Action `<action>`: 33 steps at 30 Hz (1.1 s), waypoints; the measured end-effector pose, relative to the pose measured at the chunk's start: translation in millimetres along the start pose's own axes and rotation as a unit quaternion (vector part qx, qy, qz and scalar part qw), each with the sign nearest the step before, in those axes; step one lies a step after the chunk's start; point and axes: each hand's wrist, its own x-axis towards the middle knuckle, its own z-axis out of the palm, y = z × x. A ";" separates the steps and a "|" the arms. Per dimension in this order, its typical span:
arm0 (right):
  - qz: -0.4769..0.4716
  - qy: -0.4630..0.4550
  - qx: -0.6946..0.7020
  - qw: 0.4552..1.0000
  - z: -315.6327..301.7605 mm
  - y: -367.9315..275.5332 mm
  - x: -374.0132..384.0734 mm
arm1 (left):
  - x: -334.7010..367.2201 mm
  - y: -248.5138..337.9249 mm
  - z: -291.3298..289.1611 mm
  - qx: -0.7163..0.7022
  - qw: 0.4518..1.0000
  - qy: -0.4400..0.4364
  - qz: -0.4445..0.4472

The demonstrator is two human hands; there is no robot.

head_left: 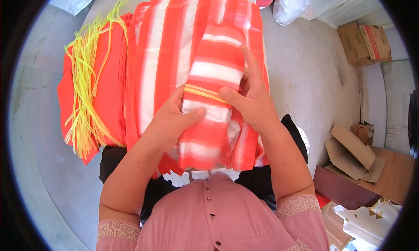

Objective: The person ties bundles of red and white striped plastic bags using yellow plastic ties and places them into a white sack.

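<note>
Between my hands is a folded bundle of red-and-white striped plastic bags (212, 70), standing tilted over the pile. A yellow tie strip (203, 93) runs across its middle. My left hand (176, 118) grips the bundle's left edge, thumb across its front below the strip. My right hand (251, 94) holds the right edge, thumb on the strip's right end and forefinger stretched up along the side. Fingers behind the bundle are hidden. Underneath lies a wide stack of the same striped bags (152, 54). The bundle's lower end looks blurred.
Left of the stack, a bunch of yellow plastic strips (87, 89) lies on red folded material (113, 76). Cardboard boxes (363, 44) stand at the far right. An opened carton (353, 157) rests on a brown surface (395, 174) at right. A white plastic bag (292, 4) is at the top.
</note>
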 end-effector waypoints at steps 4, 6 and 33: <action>0.047 0.028 0.055 0.997 0.3 -7.1 1.5 | 1.0 -5.4 -5.8 0.009 0.999 -0.031 -0.003; 0.117 0.032 0.095 0.988 -2.3 -11.9 2.3 | -0.7 -4.1 -3.4 0.019 0.999 -0.033 -0.001; 0.091 0.121 0.135 0.979 -4.4 4.1 12.1 | 5.3 -15.3 2.2 0.095 0.990 0.014 0.108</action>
